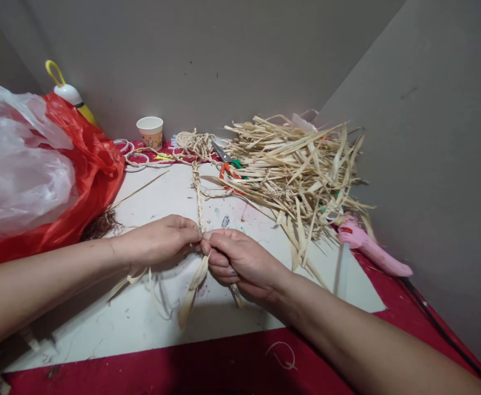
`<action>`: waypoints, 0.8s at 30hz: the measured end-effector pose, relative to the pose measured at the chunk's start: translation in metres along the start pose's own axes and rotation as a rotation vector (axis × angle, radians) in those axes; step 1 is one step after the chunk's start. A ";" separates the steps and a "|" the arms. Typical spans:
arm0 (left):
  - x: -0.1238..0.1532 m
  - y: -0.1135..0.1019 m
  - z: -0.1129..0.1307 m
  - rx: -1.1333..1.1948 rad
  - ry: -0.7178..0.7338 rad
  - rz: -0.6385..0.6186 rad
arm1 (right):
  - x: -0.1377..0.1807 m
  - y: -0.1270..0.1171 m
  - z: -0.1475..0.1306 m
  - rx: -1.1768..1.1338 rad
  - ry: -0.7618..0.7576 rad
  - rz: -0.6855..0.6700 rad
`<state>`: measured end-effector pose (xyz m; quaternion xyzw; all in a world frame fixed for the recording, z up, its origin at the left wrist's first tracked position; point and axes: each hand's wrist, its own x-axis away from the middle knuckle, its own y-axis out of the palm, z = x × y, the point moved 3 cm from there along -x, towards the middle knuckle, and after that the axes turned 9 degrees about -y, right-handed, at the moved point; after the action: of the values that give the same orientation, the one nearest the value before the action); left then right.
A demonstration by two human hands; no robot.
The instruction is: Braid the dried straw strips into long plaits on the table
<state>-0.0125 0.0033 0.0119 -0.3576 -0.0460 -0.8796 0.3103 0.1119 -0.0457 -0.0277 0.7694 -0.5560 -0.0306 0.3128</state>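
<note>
A thin straw-coloured braid (199,204) runs from the back of the white board toward me. Its near end is pinched between the fingertips of my left hand (168,238) and my right hand (238,255), which meet over the middle of the board. Loose flat strands (194,288) hang below the fingers, one broad strip among them. More pale strands show under my left wrist. The fingers of both hands are closed, and the exact crossing of strands between them is hidden.
Dried husk strips (293,164) heap at the back right, with scissors (225,159) at their left edge. A pink glue gun (374,249) lies right. A paper cup (150,133) stands at the back. Red and white plastic bags (96,170) bulge at left. The white board (150,323) covers red cloth.
</note>
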 end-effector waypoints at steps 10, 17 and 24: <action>-0.016 -0.006 -0.014 0.251 -0.058 -0.265 | -0.001 -0.004 0.000 0.243 -0.094 -0.033; -0.020 -0.001 -0.014 0.159 -0.012 -0.169 | 0.000 -0.009 0.001 0.622 -0.155 -0.019; -0.017 -0.001 -0.015 0.100 -0.010 -0.010 | 0.004 -0.011 -0.010 0.956 -0.224 0.039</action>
<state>-0.0121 0.0081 -0.0104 -0.3459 -0.0933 -0.8760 0.3230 0.1264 -0.0428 -0.0236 0.8084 -0.5522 0.1514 -0.1364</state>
